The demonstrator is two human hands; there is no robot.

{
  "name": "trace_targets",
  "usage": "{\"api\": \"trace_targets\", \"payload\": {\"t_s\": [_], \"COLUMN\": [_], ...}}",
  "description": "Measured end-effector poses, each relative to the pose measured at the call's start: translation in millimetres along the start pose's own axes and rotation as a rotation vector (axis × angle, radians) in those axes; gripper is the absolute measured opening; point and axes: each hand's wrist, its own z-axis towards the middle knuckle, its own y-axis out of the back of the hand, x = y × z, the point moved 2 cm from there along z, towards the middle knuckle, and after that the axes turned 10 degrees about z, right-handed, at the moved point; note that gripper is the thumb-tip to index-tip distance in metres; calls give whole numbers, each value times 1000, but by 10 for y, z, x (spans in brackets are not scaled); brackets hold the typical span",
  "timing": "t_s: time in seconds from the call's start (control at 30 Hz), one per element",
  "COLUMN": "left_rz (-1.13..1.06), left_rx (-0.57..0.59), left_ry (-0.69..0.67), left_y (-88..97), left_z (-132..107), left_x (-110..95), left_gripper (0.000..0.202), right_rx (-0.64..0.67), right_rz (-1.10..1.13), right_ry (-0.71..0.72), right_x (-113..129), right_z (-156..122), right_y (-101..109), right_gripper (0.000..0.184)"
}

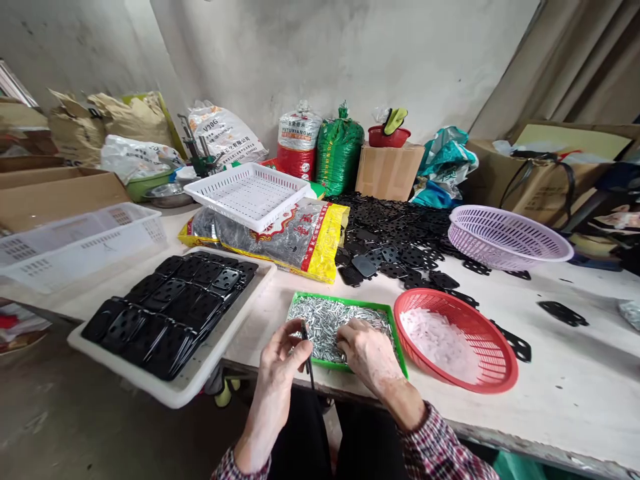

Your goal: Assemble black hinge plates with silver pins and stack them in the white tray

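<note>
During apparent pin selection, the left hand (281, 360) pinches a black plate (307, 340); the right hand (369, 353), grip indeterminable, reaches into metal pins (317, 317), likely requiring single-pin separation.

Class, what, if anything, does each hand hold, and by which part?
Left hand: a thin black piece, pinched by its upper part. Right hand: among metal pins; any hold is hidden.

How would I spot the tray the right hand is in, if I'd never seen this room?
Start at the pale table, at its near edge, where the right hand reaches down. The green tray lies there, just left of a round red basket. Its bright rim and its load of small silvery metal pieces set it apart from its neighbours.
</note>
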Motion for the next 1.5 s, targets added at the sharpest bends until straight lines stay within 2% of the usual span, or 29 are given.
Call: {"api": "trace_targets", "payload": {"t_s": [0.17,0.33,0.53,0.77,0.93,1.07,1.13,1.23,1.3,1.37,1.43,1.5], "left_rz": [26,47,64,64,69,80,95,131,177,231,279,320], "left_rx": [43,44,51,98,68,64,81,110,127,147,168,176], "left_ry": [12,11,38,36,26,27,31,30,25,19,7,-23], "left_y": [-44,-53,-75,-80,-41,-30,-33,-53,-81,-121,-170,-217], "left_z": [-31,-68,-102,-80,-49,-38,-37,-43,-54,-69,-83,-89], "left_x": [31,9,30,51,56,81,89,82,67,48,27,2], "left_gripper": [44,44,46,46,47,48,49,49,51,53,54,53], "right_rx": [-16,-134,-51,-38,-3,-57,-119,-230,-238,-207,-182,-165], "right_rz": [-66,95,34,-59,80,193,330,808,1157,1402,1529,1554], "right_ry": [21,-3,29,47,40,4,-5,-32,-77,-124,-151,-164], "right_x": [-39,-142,-96,-17,-36,-66,-101,-164,-178,-154,-110,-69], "right_z": [-3,-13,-3,59,27,11,16,5,-28,-80,-139,-189], "right_y": [-64,-136,-105,-105,-80,-68,-61,-27,-1,33,76,116], "right_gripper": [25,29,25,26,23,24,24,17,18,24,27,27]}}
